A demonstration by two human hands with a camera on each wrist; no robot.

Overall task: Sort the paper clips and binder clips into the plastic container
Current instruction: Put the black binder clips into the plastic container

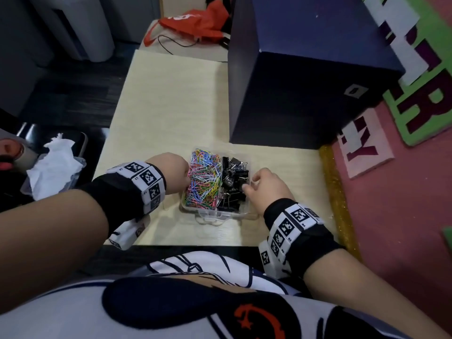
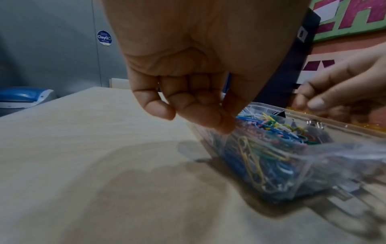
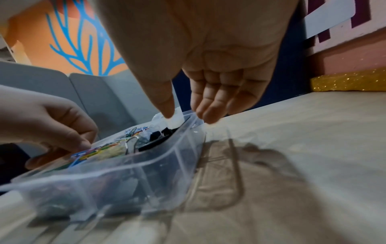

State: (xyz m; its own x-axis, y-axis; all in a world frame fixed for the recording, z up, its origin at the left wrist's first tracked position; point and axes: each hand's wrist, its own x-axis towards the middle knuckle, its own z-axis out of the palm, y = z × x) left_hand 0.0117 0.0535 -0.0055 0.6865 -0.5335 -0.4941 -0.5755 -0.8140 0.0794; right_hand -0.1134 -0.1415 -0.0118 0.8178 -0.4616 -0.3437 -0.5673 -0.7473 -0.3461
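Sitting between both hands [image 1: 171,172]: plastic container [image 1: 238,214].

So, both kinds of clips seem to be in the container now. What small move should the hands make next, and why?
Probably lift both hands away. The coloured paper clips fill the left compartment of the plastic container and the black binder clips the right. No loose clips show on the table. The left hand and right hand only grip its side walls.

Container [image 2: 313,173] near wall blurred

table [image 1: 171,99] bare beyond container [image 1: 241,214] | dark box [image 1: 305,94] blocks far right
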